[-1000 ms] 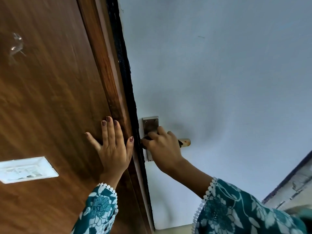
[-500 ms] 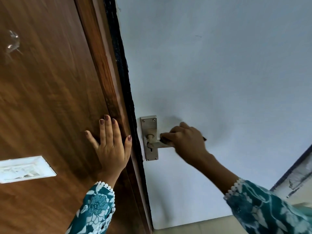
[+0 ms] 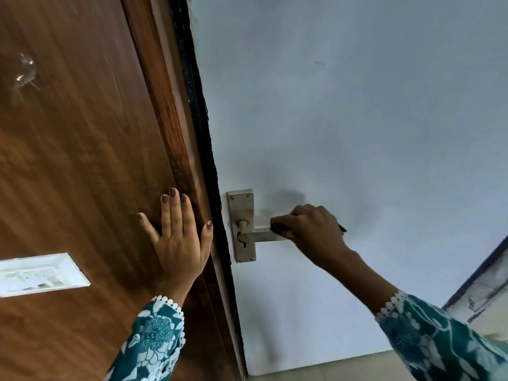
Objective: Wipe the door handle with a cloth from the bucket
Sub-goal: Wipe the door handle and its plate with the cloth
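A steel lever door handle [image 3: 264,234] on a metal backplate [image 3: 242,213] is fixed to the pale blue door [image 3: 343,119]. My right hand [image 3: 313,232] is closed around the outer end of the lever, pressing a dark cloth [image 3: 279,228] against it; only small dark bits of the cloth show at my fingertips and behind my hand. My left hand [image 3: 178,235] lies flat with fingers spread on the brown wooden panel [image 3: 77,160], beside the door frame. No bucket is in view.
A dark rubber strip [image 3: 200,127] runs along the frame edge between wood and door. A white switch plate [image 3: 38,274] sits on the wooden panel at the left. Floor tiles [image 3: 330,369] show below the door, and a grey ledge [image 3: 483,292] at the right.
My right hand has slid with the cloth from the backplate outward along the lever to its end, uncovering the plate and inner lever. My left hand has stayed flat on the wood.
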The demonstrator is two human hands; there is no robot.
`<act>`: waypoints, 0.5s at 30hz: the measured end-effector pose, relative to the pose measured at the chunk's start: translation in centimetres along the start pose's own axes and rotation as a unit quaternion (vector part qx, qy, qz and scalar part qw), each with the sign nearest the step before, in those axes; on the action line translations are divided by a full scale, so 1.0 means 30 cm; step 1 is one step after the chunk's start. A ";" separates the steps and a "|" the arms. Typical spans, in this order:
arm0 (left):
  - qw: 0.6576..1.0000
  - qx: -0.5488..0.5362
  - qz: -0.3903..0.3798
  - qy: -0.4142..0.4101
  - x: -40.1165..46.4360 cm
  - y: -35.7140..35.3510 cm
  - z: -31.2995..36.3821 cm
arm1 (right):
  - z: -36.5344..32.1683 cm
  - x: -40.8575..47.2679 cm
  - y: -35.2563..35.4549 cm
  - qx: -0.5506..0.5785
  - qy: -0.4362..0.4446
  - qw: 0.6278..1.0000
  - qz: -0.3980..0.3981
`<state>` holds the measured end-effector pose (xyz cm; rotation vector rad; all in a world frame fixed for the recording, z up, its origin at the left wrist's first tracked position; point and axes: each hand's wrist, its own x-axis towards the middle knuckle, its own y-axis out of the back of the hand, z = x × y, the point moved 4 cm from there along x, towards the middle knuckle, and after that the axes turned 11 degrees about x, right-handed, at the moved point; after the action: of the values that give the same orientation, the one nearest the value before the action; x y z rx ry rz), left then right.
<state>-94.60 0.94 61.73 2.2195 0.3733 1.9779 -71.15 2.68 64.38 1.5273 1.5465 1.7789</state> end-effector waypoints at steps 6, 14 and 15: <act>1.000 0.004 0.001 -0.006 -0.001 0.000 -0.003 | -0.158 0.066 -0.054 -0.013 0.056 0.998 0.005; 1.000 0.007 0.006 -0.013 -0.005 -0.008 -0.007 | 0.080 -0.043 0.029 0.069 -0.046 0.996 0.010; 1.000 0.006 0.006 -0.013 -0.006 -0.009 -0.007 | 0.110 -0.064 0.032 0.132 -0.095 0.987 0.001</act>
<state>-94.86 1.13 61.52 2.2575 0.3716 1.9562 -67.28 2.46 63.71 1.7618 1.7354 1.4226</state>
